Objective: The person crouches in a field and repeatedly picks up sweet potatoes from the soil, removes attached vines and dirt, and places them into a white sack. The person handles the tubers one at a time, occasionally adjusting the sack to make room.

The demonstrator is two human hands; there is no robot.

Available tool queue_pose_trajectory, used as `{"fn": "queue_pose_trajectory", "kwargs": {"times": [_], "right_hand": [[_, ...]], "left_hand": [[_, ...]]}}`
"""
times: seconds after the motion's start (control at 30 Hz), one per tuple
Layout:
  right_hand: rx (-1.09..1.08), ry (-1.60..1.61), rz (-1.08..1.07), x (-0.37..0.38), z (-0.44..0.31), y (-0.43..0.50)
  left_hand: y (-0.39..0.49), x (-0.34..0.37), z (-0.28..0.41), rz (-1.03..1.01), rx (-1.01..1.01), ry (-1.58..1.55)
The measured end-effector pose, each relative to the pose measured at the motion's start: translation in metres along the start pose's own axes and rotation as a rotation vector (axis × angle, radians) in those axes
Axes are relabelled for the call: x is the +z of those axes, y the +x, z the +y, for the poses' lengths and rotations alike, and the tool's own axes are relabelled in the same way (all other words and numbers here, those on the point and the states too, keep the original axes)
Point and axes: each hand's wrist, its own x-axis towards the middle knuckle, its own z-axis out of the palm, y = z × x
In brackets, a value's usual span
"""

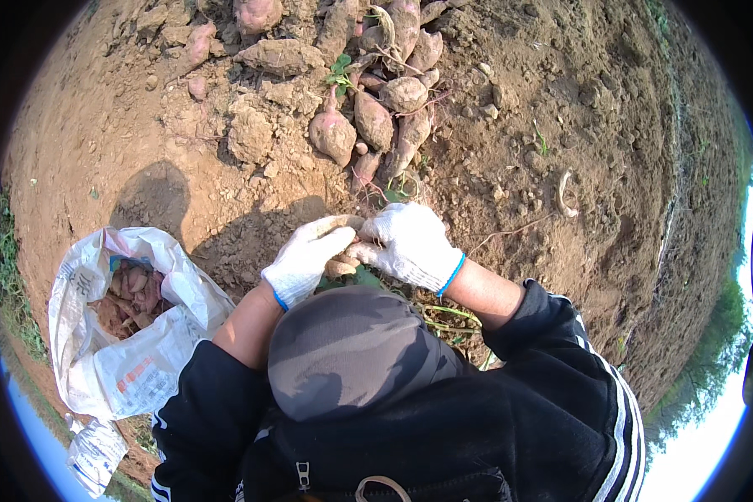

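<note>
Both hands wear white knit gloves with blue cuffs and meet in front of the knees. My left hand (314, 251) is closed around a soil-covered sweet potato (341, 267), mostly hidden by the fingers. From the other side, my right hand (405, 241) grips its end with thumb and bent fingers; any root or stem pinched there is too covered to make out. Just beyond the gloves lies a pile of dirty sweet potatoes (374, 119), with thin roots and a green leafy sprig (341, 72) among them. Green leaves (365, 277) show beneath the hands.
A white woven sack (141, 376) stands open at the left, with sweet potatoes (137, 292) inside. Large soil clods (250, 133) and a few separate sweet potatoes (199, 44) lie left of the pile. A curled pale root (565, 194) rests on loose soil at right.
</note>
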Motion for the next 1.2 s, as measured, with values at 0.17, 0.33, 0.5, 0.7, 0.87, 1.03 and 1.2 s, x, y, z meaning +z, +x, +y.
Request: {"fn": "queue_pose_trajectory", "kwargs": {"times": [0.17,0.33,0.5,0.7,0.87,1.03,1.2], "right_hand": [[0.262,-0.061,-0.358,-0.005,0.032,-0.011],[0.318,-0.486,0.081,-0.022,0.075,-0.022],[0.576,-0.425,0.208,0.035,0.094,0.047],[0.833,0.734,0.314,0.044,0.121,0.011],[0.345,1.213,-0.050,0.003,0.074,-0.042],[0.095,1.350,-0.377,-0.020,0.037,-0.011],[0.190,1.435,-0.283,-0.018,0.022,0.011]], "left_hand": [[-0.070,-0.046,0.018,0.318,0.108,0.191],[-0.218,-0.130,0.062,0.964,0.193,0.926],[-0.234,-0.142,0.053,1.175,0.068,1.601],[-0.173,-0.056,0.066,0.866,0.337,1.165],[-0.115,-0.011,0.087,0.598,0.518,1.636],[-0.049,0.019,0.094,0.327,0.802,1.762],[-0.047,-0.005,0.087,0.457,0.432,1.642]]}}
